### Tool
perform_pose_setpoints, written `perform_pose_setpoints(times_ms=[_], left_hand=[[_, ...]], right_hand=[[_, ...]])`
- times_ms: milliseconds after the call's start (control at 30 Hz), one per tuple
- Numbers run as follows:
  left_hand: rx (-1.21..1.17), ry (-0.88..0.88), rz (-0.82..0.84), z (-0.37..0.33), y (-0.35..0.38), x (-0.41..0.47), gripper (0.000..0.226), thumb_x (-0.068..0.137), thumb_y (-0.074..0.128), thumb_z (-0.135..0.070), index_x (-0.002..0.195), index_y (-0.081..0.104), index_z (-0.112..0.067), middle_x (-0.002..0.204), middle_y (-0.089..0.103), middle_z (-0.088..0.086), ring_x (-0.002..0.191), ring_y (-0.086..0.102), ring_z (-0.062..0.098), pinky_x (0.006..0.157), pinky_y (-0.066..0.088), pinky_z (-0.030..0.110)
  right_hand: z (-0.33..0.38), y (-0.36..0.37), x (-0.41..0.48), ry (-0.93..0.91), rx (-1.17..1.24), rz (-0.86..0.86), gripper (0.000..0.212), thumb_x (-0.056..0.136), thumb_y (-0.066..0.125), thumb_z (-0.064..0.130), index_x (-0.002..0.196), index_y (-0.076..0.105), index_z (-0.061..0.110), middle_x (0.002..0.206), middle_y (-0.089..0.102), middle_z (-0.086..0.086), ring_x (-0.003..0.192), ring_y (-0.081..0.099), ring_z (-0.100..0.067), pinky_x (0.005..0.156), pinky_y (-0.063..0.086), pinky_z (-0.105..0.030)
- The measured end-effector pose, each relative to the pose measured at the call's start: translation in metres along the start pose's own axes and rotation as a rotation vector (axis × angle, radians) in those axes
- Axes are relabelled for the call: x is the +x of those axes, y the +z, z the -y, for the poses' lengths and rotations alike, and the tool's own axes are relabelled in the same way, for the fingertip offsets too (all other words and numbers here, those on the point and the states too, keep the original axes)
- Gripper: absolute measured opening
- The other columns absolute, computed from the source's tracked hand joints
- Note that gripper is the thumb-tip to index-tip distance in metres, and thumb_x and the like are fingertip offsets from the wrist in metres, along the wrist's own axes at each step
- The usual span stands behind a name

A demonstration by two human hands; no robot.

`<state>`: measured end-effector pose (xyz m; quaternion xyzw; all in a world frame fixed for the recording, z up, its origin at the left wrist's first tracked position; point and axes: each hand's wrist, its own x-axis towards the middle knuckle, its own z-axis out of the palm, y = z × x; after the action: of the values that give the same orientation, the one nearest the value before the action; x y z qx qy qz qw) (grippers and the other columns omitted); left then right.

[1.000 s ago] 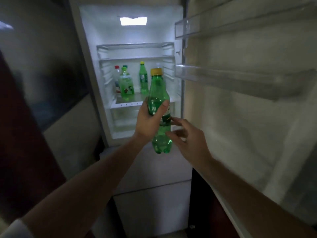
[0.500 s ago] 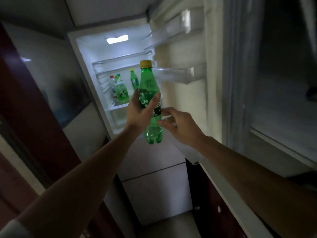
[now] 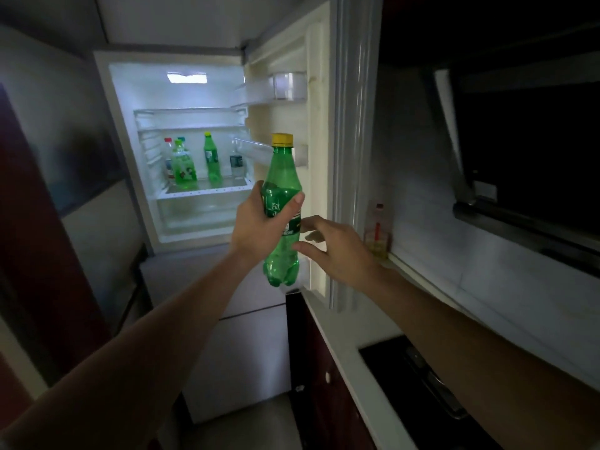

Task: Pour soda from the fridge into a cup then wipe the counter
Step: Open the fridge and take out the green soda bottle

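Green soda bottle (image 3: 281, 177) is held upright, clamped in left hand (image 3: 256, 228). Right hand (image 3: 341, 251), fingers (image 3: 311, 221) spread and empty, is just right of it, nearer fridge door (image 3: 319, 92).

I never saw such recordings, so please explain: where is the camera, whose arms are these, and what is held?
No machine here. The camera sits on a person's head, looking forward and down, so both arms are that person's own. The left hand grips an upright green bottle with a yellow cap. The right hand is open, close beside the bottle; whether it touches, I cannot tell. Behind is the fridge, its door open, with more bottles inside. At right runs a white counter with a dark cooktop and a small bottle at its far end.
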<state>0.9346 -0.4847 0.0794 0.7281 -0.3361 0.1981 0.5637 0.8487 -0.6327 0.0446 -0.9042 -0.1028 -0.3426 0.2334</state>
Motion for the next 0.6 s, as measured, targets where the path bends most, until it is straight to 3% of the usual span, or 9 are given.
perform_pose_setpoints(times_ms=[133,233,333,433,500,600], left_hand=[[0.037,-0.002,-0.012,-0.011,0.005,-0.003,0.031,0.087,0.068,-0.046,0.103,0.059,-0.022,0.082,0.065,-0.018,0.072,0.06,-0.016,0.06,0.041,0.002],[0.068,0.0,-0.016,-0.02,0.013,0.008,0.034,0.085,0.068,-0.052,0.102,0.062,-0.024,0.084,0.068,-0.017,0.075,0.061,-0.014,0.062,0.041,0.002],[0.096,0.025,-0.038,-0.032,0.025,0.027,0.039,0.085,0.066,-0.055,0.105,0.063,-0.022,0.087,0.07,-0.015,0.078,0.063,-0.013,0.063,0.043,0.003],[0.077,0.055,-0.079,-0.038,0.038,0.038,0.041,0.086,0.065,-0.057,0.109,0.065,-0.023,0.091,0.071,-0.016,0.083,0.064,-0.011,0.069,0.046,0.005],[0.094,0.067,-0.074,-0.039,0.045,0.043,0.044,0.086,0.063,-0.059,0.11,0.064,-0.022,0.092,0.072,-0.014,0.084,0.065,-0.009,0.07,0.048,0.008],[0.131,0.087,-0.043,-0.043,0.052,0.047,0.043,0.088,0.062,-0.056,0.108,0.064,-0.018,0.087,0.069,-0.016,0.076,0.062,-0.016,0.061,0.042,0.0]], right_hand=[[-0.011,-0.008,0.0,-0.111,-0.153,-0.036,0.048,0.09,0.061,0.049,0.122,0.063,0.014,0.113,0.07,0.001,0.098,0.065,-0.015,0.081,0.043,-0.023],[-0.027,-0.015,0.011,-0.168,-0.194,-0.065,0.05,0.091,0.058,0.052,0.12,0.065,0.012,0.112,0.071,-0.004,0.098,0.066,-0.022,0.088,0.041,-0.029],[-0.049,-0.031,0.025,-0.244,-0.325,-0.16,0.049,0.094,0.047,0.057,0.121,0.065,0.02,0.119,0.067,-0.002,0.11,0.06,-0.023,0.099,0.037,-0.038],[-0.069,-0.052,0.036,-0.256,-0.549,-0.216,0.049,0.094,0.042,0.062,0.129,0.059,0.033,0.146,0.046,-0.004,0.135,0.037,-0.033,0.112,0.022,-0.051],[-0.083,-0.059,0.042,-0.168,-0.605,-0.236,0.048,0.093,0.043,0.062,0.133,0.054,0.039,0.158,0.025,-0.007,0.143,0.018,-0.042,0.114,0.015,-0.06],[-0.108,-0.056,0.049,-0.031,-0.489,-0.167,0.049,0.094,0.047,0.056,0.141,0.044,0.041,0.163,-0.008,-0.008,0.147,0.005,-0.043,0.116,0.021,-0.06]])
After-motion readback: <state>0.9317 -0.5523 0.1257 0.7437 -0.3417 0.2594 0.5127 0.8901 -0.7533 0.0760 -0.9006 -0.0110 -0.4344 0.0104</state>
